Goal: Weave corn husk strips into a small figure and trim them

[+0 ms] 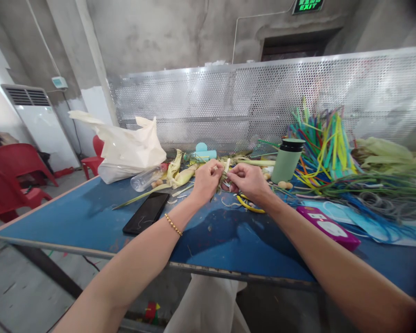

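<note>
My left hand (208,179) and my right hand (247,181) meet above the far middle of the table, fingers pinched on a small piece of pale and greenish plant strips (228,165). It looks like corn husk, though its exact form is partly hidden by my fingers. Just left of my left hand lie whole pale husks (184,176). Below my right hand rests something with curved yellow handles (250,204), its other end unclear. A gold bead bracelet (173,225) circles my left wrist.
Around the work stand a white plastic bag (131,150), a clear bottle (146,178), a black phone (147,212), a green cup (287,162), a purple box (327,227) and heaped coloured strips (333,143). A perforated metal panel (201,101) closes off the table's back.
</note>
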`<control>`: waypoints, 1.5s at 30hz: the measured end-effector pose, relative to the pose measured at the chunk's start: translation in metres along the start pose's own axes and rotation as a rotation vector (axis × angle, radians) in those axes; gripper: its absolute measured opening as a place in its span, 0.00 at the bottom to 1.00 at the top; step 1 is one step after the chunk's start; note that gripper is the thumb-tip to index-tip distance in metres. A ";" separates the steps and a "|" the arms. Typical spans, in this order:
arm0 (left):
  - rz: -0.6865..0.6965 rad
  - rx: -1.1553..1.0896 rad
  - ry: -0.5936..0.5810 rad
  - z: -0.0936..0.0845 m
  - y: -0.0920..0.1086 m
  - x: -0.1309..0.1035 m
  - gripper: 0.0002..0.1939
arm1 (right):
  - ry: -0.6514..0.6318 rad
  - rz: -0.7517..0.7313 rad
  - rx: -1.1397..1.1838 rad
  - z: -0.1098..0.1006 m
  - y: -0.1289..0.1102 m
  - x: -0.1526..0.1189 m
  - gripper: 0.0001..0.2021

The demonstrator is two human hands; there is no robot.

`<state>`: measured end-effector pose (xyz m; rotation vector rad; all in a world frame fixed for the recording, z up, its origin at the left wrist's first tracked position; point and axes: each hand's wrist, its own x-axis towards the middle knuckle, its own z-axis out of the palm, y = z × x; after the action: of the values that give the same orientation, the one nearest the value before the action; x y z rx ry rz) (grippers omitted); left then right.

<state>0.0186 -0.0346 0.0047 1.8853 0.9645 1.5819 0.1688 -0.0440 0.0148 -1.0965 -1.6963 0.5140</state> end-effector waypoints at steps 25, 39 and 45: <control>0.023 0.189 0.107 -0.002 0.005 -0.002 0.08 | -0.094 -0.038 -0.377 -0.007 -0.007 -0.003 0.06; 0.085 0.280 0.039 -0.003 0.005 -0.001 0.08 | -0.120 0.139 0.237 -0.006 0.003 0.004 0.09; 0.132 0.340 0.018 -0.003 0.010 -0.002 0.09 | -0.188 0.068 0.179 -0.001 -0.002 -0.001 0.05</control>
<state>0.0178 -0.0424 0.0111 2.2062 1.2004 1.5895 0.1692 -0.0458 0.0158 -1.0037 -1.7400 0.8184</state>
